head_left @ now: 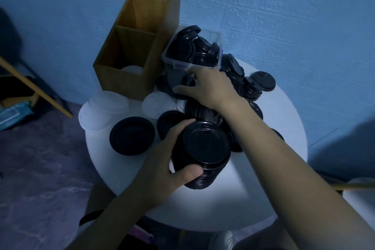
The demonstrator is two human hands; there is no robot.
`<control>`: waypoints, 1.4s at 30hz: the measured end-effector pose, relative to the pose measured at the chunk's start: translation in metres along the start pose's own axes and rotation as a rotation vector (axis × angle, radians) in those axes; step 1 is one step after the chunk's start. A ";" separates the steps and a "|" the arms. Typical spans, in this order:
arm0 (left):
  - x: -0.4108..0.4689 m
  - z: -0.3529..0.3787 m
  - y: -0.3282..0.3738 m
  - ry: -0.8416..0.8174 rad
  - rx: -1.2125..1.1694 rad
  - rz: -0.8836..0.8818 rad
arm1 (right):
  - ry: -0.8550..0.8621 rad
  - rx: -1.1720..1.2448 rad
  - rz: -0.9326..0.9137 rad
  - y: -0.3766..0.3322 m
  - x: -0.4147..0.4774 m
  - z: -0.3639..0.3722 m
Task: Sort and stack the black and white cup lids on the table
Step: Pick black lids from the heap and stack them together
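Head view: in the lower centre of the frame the left hand (pixel 162 160) grips a stack of black lids (pixel 205 154), thumb curled round its near edge and fingers wrapped over the far side, with the stack tilted above the round white table (pixel 203 205). The right hand (pixel 209 85) reaches to the upper centre, where its thumb and curled fingers pinch a loose black lid (pixel 168 85) lying in a heap just in front of a clear plastic container (pixel 176 63) filled with more black lids. To the right of that hand are further black lid stacks (pixel 257 85). A single black lid (pixel 132 136) lies left of the held stack. White lids (pixel 105 107) sit at the table's left edge, near a wooden box (pixel 121 63) in the upper left, which has a white lid inside.
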State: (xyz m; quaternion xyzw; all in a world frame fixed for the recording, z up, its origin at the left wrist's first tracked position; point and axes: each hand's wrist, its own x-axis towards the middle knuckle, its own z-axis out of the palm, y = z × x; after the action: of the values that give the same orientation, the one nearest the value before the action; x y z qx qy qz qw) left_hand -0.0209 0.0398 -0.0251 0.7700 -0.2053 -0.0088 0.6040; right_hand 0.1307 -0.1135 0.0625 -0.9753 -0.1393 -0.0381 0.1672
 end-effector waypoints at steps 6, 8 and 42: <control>0.001 0.000 -0.001 -0.006 -0.007 0.003 | -0.030 0.038 0.001 -0.003 0.013 0.009; 0.001 0.001 -0.001 -0.004 -0.010 0.002 | -0.051 0.091 -0.004 -0.001 0.012 0.006; 0.006 0.020 0.011 -0.153 -0.152 -0.037 | -0.179 0.444 -0.034 0.026 -0.182 -0.054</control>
State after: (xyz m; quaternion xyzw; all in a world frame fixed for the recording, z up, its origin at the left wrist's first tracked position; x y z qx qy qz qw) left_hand -0.0236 0.0170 -0.0187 0.7226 -0.2354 -0.0943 0.6431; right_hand -0.0378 -0.2021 0.0829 -0.9116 -0.1750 0.0770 0.3640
